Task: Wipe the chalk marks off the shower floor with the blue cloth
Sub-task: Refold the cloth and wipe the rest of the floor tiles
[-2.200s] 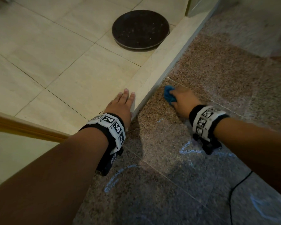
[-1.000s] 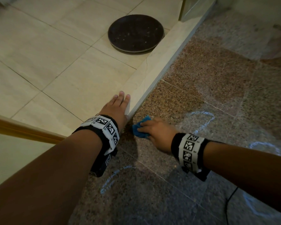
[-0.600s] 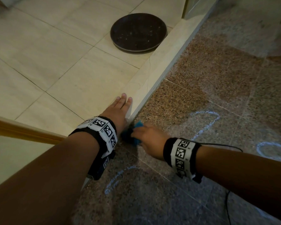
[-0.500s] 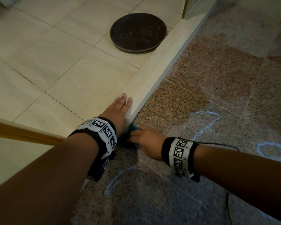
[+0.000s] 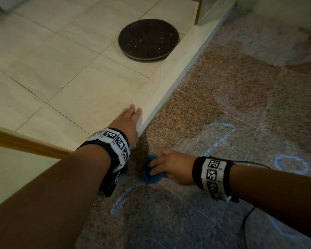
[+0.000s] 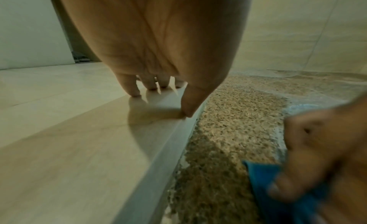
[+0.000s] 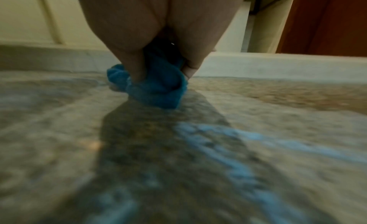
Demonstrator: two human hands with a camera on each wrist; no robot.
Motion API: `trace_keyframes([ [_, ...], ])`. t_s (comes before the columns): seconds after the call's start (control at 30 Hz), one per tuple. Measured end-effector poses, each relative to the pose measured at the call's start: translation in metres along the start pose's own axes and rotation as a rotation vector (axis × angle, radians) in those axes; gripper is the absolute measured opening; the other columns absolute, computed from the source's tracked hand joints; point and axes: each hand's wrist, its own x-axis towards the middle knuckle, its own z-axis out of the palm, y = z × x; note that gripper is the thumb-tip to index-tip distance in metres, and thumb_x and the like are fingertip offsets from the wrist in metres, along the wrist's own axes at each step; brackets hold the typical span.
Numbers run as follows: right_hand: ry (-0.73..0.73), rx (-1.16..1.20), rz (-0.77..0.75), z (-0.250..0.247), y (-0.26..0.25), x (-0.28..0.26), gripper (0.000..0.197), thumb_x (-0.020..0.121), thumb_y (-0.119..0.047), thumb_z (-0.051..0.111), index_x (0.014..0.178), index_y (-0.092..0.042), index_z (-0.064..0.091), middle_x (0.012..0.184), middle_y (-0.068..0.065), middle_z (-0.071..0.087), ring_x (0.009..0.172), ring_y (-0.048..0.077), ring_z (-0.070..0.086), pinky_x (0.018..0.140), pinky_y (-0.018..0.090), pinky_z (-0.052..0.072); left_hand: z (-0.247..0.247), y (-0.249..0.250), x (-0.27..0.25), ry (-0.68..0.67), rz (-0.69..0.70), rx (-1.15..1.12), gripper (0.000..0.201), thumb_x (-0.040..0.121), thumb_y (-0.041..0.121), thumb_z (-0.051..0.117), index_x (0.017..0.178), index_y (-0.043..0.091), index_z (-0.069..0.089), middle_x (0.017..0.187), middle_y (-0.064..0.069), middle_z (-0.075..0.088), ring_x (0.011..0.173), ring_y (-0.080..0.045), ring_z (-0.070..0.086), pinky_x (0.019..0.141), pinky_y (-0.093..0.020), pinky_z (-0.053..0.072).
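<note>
My right hand (image 5: 166, 167) grips the bunched blue cloth (image 5: 150, 174) and presses it on the speckled granite shower floor (image 5: 232, 83), close under my left wrist. In the right wrist view the cloth (image 7: 157, 84) bulges out between thumb and fingers. One pale chalk mark (image 5: 126, 196) runs just in front of the cloth, a curved chalk line (image 5: 221, 133) lies behind the hand, and a chalk ring (image 5: 291, 163) sits at the right. My left hand (image 5: 127, 121) lies flat with straight fingers (image 6: 129, 86) on the cream curb (image 5: 169, 81).
A dark round disc (image 5: 148, 39) lies on the beige tiled floor (image 5: 52, 65) beyond the curb. A wooden threshold strip (image 5: 25, 142) crosses at the left. A thin black cable (image 5: 248, 221) trails from my right wrist over the granite. Wet dark patches spread over the far shower floor.
My right hand has carried the cloth from far along the curb back towards me, and in the last half second downward onto the floor just above the near chalk mark. The left hand stayed put.
</note>
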Motion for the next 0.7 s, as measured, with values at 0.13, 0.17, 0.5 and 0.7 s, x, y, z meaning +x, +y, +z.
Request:
trace_keyframes([
  [0.13, 0.194, 0.016, 0.218, -0.015, 0.049, -0.017, 0.046, 0.080, 0.002, 0.058, 0.123, -0.014, 0.062, 0.135, 0.007, 0.055, 0.117, 0.034, 0.049, 0.104, 0.040, 0.032, 0.004, 0.024, 0.000, 0.161, 0.034, -0.027, 0.072, 0.099, 0.024, 0.048, 0.154, 0.011, 0.004, 0.162, -0.009, -0.009, 0.149, -0.024, -0.001, 0.120, -0.036, 0.011],
  [0.17, 0.264, 0.009, 0.303, -0.020, 0.063, -0.021, 0.046, 0.080, 0.002, 0.058, 0.124, -0.014, 0.061, 0.135, 0.009, 0.054, 0.120, 0.033, 0.049, 0.106, 0.041, 0.031, 0.007, 0.034, 0.001, 0.186, 0.080, -0.024, 0.073, 0.099, 0.025, 0.048, 0.154, 0.012, 0.002, 0.161, -0.009, -0.011, 0.149, -0.025, -0.003, 0.121, -0.036, 0.009],
  [0.5, 0.296, -0.030, 0.747, -0.025, 0.070, -0.051, 0.048, 0.096, -0.016, 0.042, 0.143, -0.022, 0.036, 0.152, 0.001, 0.028, 0.132, 0.030, 0.028, 0.113, 0.033, 0.020, 0.048, 0.078, 0.027, -0.185, 0.207, 0.201, 0.131, 0.069, 0.076, 0.064, 0.150, 0.021, -0.023, 0.155, -0.002, -0.033, 0.146, -0.023, -0.021, 0.120, -0.043, -0.002],
  [0.7, 0.273, -0.002, 0.561, -0.042, 0.082, -0.061, 0.048, 0.090, -0.006, 0.047, 0.136, -0.022, 0.049, 0.147, -0.001, 0.039, 0.130, 0.026, 0.035, 0.109, 0.031, 0.023, 0.051, 0.079, 0.029, -0.185, 0.186, 0.227, 0.141, 0.061, 0.076, 0.070, 0.148, 0.023, -0.027, 0.154, -0.001, -0.036, 0.146, -0.022, -0.022, 0.119, -0.044, -0.003],
])
